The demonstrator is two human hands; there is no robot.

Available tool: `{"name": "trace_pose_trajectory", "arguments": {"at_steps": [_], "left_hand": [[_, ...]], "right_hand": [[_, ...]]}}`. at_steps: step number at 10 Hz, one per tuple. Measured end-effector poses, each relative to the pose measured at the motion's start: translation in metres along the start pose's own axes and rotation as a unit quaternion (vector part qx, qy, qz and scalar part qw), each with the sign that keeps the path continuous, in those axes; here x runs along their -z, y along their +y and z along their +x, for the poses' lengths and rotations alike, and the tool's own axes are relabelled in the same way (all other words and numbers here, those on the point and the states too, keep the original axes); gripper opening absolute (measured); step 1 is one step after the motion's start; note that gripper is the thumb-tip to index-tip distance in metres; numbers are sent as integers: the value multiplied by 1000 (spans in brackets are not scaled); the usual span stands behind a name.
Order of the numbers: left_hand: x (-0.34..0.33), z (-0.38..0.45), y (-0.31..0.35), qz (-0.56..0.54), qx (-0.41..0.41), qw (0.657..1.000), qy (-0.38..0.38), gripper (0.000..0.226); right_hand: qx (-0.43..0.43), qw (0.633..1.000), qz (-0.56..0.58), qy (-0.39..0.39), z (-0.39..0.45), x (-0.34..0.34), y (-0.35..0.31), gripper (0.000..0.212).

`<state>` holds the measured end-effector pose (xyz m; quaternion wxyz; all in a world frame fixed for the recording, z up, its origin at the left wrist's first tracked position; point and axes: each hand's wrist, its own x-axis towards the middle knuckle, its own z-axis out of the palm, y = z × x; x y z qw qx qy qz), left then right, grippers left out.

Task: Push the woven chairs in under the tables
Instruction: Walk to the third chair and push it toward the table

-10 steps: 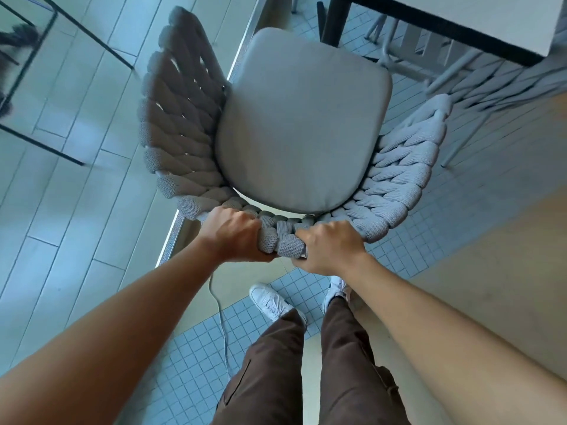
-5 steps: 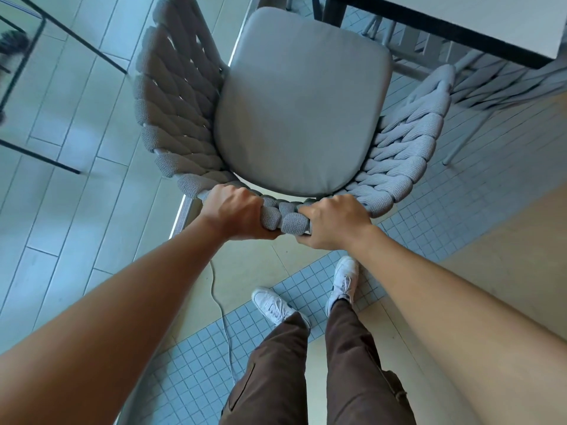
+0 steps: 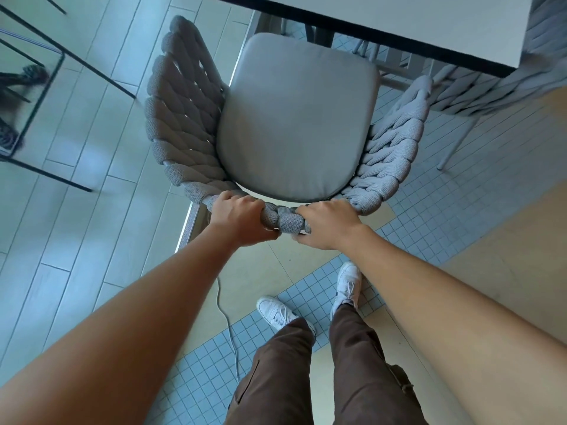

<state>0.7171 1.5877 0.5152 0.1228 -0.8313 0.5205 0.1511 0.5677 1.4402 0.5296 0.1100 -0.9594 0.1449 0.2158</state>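
A grey woven chair [image 3: 181, 118] with a smooth grey seat cushion stands below me, its front edge close to the white table [image 3: 399, 23] with a black rim at the top. My left hand [image 3: 237, 220] and my right hand [image 3: 326, 223] both grip the top of the chair's woven backrest, close together, fingers wrapped over the braided rim. The chair's front legs are hidden by the seat.
A second woven chair [image 3: 478, 93] sits under the table at the right, its metal leg [image 3: 454, 148] angled out. A black wire-frame stand [image 3: 40, 96] is at the left. A thin cable [image 3: 227, 326] trails on the floor by my white shoes [image 3: 276, 311].
The chair has slid forward towards the table, and the seat's front edge now lies near the table's rim. My right foot has stepped ahead. Both hands keep their grip.
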Motion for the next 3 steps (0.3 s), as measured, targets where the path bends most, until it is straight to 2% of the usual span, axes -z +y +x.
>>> {"name": "trace_pose_trajectory", "arguments": {"at_steps": [1, 2, 3], "left_hand": [[9, -9, 5, -3, -3, 999, -43, 77], [20, -19, 15, -38, 7, 998, -47, 85], [40, -25, 34, -63, -9, 998, -25, 89]], "right_hand": [[0, 1000, 7, -22, -16, 9, 2, 67], [-5, 999, 13, -41, -40, 18, 3, 74], [-34, 999, 10, -17, -65, 30, 12, 80]]}}
